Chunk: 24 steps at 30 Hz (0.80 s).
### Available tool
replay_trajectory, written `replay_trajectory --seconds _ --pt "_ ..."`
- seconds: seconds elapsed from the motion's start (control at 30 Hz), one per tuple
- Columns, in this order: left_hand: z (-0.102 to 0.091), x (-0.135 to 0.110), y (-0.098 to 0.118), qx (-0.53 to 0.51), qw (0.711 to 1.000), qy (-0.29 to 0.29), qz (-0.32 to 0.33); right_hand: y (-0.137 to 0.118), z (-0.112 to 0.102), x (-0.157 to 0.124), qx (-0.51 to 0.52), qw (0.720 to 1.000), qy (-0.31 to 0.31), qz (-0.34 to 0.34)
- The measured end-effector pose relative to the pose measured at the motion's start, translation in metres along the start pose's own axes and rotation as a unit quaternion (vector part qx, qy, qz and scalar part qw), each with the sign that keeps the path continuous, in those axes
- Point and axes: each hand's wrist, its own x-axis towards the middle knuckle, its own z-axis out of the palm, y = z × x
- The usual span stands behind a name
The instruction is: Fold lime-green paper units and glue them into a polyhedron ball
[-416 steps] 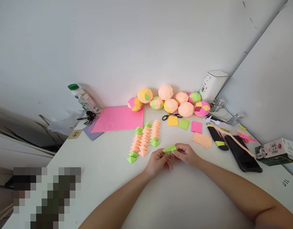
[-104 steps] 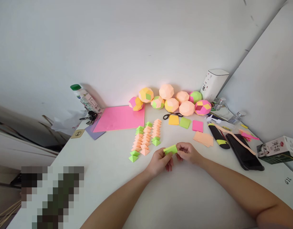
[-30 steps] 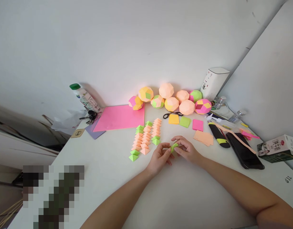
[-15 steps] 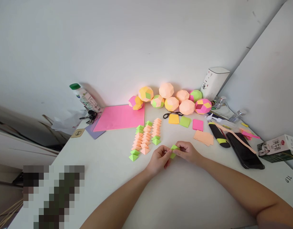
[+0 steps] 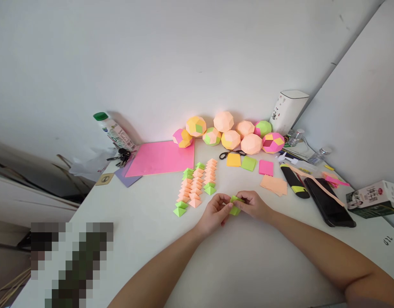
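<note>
A small green paper piece (image 5: 235, 209) is pinched between my two hands above the white table. My left hand (image 5: 216, 211) grips its left side, thumb on top. From the right, my right hand (image 5: 251, 204) presses on it with thumb and fingers; part of the paper is hidden behind the fingertips. Just left of my hands lie rows of folded paper units, peach ones (image 5: 195, 200) and green ones (image 5: 179, 211). Behind my right hand are peach paper sheets (image 5: 274, 185), a pink stack (image 5: 266, 168), a green stack (image 5: 248, 163) and a yellow stack (image 5: 233, 160).
Several paper balls (image 5: 223, 122) line the wall, near black scissors (image 5: 227, 154) and a pink board (image 5: 161, 157). On the right lie a cutter knife (image 5: 294, 182), a phone (image 5: 329, 203) and a milk carton (image 5: 374, 198). A green-capped bottle (image 5: 115, 131) stands at the back left.
The green paper has turned slightly and sits a little lower in my fingers, which have shifted on it. Everything else on the table is the same.
</note>
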Motion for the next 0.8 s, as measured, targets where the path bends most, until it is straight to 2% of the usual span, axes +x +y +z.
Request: replay_trajectory --seconds 0.1,0.4,0.7,0.8 --pt "0.0007 0.0002 -0.0016 -0.005 1.0 -0.002 0.013 0.0005 -0.0007 0.0003 0.005 1.0 -0.004 0.005" --pt "0.0027 -0.0011 -0.0074 -0.022 0.997 0.049 0.055 0.0 -0.002 -0.0009 0.029 0.999 -0.03 0.001" --pt "0.0063 -0.003 -0.0085 -0.041 0.995 0.029 0.081 0.0001 -0.0035 -0.0006 0.033 0.999 -0.037 0.007" --pt "0.0053 -0.0029 -0.0097 -0.017 0.997 0.025 0.075 0.0005 -0.0034 -0.0012 0.038 0.998 -0.041 0.009"
